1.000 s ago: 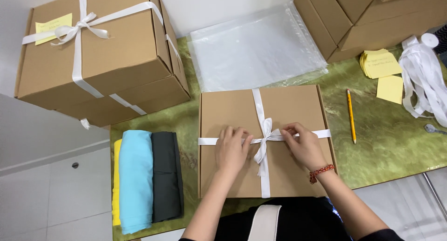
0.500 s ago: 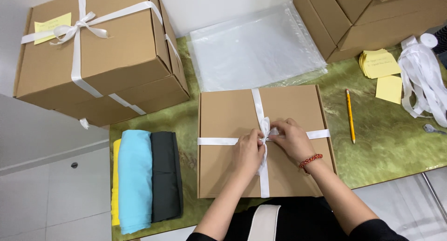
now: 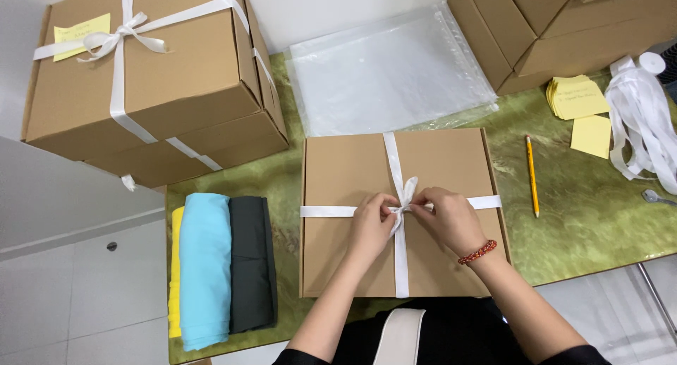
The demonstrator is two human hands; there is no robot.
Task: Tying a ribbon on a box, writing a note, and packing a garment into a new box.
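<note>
A flat brown cardboard box (image 3: 345,167) lies on the green marbled table (image 3: 585,217), crossed by a white ribbon (image 3: 392,153). My left hand (image 3: 372,224) and my right hand (image 3: 451,218) meet at the ribbon's crossing in the middle of the lid. Both pinch the ribbon ends at the knot, with a short loop standing up between them. A red bead bracelet (image 3: 477,252) circles my right wrist.
Two stacked brown boxes (image 3: 183,90) tied with white ribbon and a yellow note stand at the left. Folded yellow, blue and dark clothes (image 3: 218,266) lie beside the box. Clear plastic bags (image 3: 388,69), more boxes (image 3: 550,26), yellow notes (image 3: 578,100), a pencil (image 3: 532,174) and loose ribbon (image 3: 645,125) sit behind and right.
My hands have drawn together from apart on the horizontal ribbon to the centre crossing, where they now hold the ribbon ends at the knot.
</note>
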